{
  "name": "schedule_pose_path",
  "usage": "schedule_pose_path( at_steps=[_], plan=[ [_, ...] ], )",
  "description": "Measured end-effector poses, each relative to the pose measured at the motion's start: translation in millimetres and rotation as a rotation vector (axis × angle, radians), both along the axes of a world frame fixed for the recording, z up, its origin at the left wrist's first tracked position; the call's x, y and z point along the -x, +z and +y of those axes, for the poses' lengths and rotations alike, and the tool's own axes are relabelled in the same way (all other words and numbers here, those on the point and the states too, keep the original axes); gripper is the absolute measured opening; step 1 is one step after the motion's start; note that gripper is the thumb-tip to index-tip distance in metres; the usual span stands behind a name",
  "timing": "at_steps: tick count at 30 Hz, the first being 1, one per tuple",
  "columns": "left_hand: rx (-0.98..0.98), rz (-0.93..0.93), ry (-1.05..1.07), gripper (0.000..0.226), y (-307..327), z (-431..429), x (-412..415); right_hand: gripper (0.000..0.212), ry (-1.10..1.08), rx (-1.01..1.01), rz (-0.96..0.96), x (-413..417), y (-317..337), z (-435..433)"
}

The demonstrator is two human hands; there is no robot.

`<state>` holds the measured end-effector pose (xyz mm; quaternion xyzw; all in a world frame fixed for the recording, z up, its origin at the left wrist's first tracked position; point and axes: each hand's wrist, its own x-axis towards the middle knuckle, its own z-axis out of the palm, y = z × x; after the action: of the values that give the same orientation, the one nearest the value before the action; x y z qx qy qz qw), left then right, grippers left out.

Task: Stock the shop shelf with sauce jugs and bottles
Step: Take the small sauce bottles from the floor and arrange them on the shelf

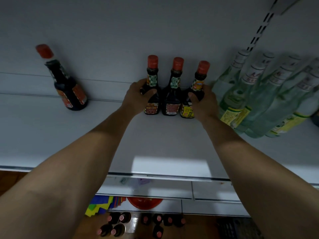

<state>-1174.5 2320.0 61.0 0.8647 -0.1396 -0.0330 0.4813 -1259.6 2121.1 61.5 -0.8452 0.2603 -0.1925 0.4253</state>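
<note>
White shop shelf [164, 144]. At 12 o'clock the left bottle [152, 73] is being clasped by the left hand [138, 97], the right bottle [199, 78] by the right hand [205, 102]. The middle bottle [173, 94] is being flanked, equally near both. All three long axes are standing upright. A lone bottle [69, 88] is standing at 10 o'clock, clear bottles [259, 94] at 3 o'clock.

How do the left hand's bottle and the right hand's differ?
The left hand's bottle has a red lower label; the right hand's bottle, yellow. The left hand's bottle flanks the middle bottle's left; the right hand's bottle, its right. Both are dark with red caps.
</note>
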Motion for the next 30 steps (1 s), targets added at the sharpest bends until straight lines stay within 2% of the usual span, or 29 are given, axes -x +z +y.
schedule_pose_path(
  at_steps=[3,6,11,16,20,26,28,30],
  plan=[
    [0.083,0.004,0.029,0.043,-3.9,-1.5,4.1,0.046,-0.005,0.013,0.001,-3.3,0.3,0.0],
    [0.088,-0.012,0.042,0.034,-6.5,-0.8,4.7,0.047,-0.009,0.020,0.000,-4.6,0.7,1.0],
    [0.110,-0.001,0.039,0.032,-5.9,-0.8,4.6,0.048,-0.011,0.000,-0.013,-2.7,1.3,2.6],
    [0.025,-0.014,0.053,0.049,-7.6,0.7,10.3,0.046,-0.023,0.039,-0.001,0.1,4.6,6.8],
    [-0.055,-0.014,0.065,0.051,1.5,-0.2,12.4,0.046,-0.003,0.053,0.096,-0.5,15.5,5.3],
    [-0.104,0.079,0.091,0.072,13.2,4.3,37.2,0.073,0.024,0.047,0.221,11.6,33.3,4.1],
    [-0.105,0.097,0.112,0.068,16.0,7.8,54.7,0.074,0.037,0.046,0.225,23.4,38.9,6.4],
    [-0.122,0.090,0.120,0.054,21.9,10.8,75.6,0.070,0.073,0.086,0.241,39.3,45.7,9.5]
  ],
)
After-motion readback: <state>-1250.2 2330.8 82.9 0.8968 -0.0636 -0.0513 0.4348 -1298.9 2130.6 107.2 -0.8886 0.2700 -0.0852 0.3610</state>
